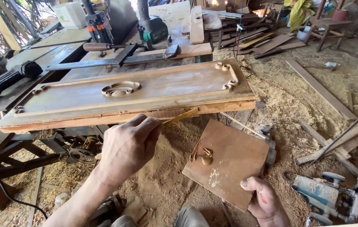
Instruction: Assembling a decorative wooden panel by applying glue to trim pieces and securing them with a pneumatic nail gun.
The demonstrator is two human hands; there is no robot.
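Note:
My left hand [126, 147] grips a thin wooden stick [181, 116] whose tip touches the front edge of a long carved wooden panel [128, 94] lying on a workbench. My right hand [265, 201] holds a square brown board [229, 162] by its lower corner, thumb on top. A blob of yellowish glue [206, 157] sits on the board's face. The panel carries a carved oval ornament [120, 88] and scrolls at its corners.
A bar clamp [111, 61] and green power tool [151, 27] lie behind the panel. A black power tool [6, 80] rests on the left. A blue router [330, 197] lies on the sawdust floor at right, amid loose planks [322, 88].

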